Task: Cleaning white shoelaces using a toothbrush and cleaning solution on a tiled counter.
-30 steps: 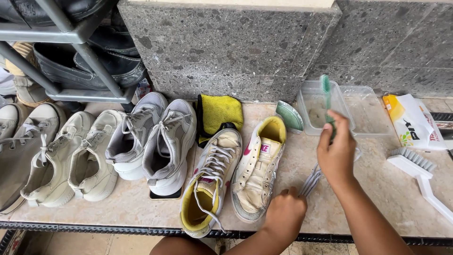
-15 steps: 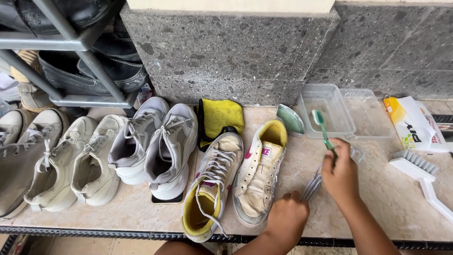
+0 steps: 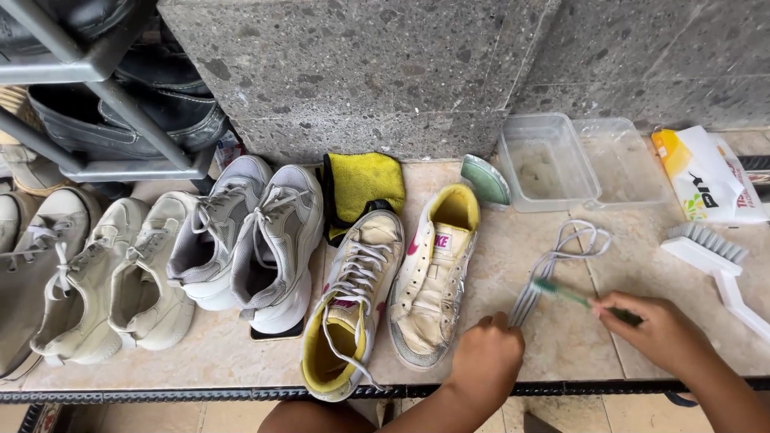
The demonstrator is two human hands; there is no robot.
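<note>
Toothbrush lowered from the clear container; our right hand grips it over laces, left hand clenched on them.

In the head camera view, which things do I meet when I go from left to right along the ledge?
Beige sneakers → grey sneakers → yellow cloth → white-and-yellow high-tops → left hand → grey shoelaces → green toothbrush → right hand → white scrub brush.
</note>
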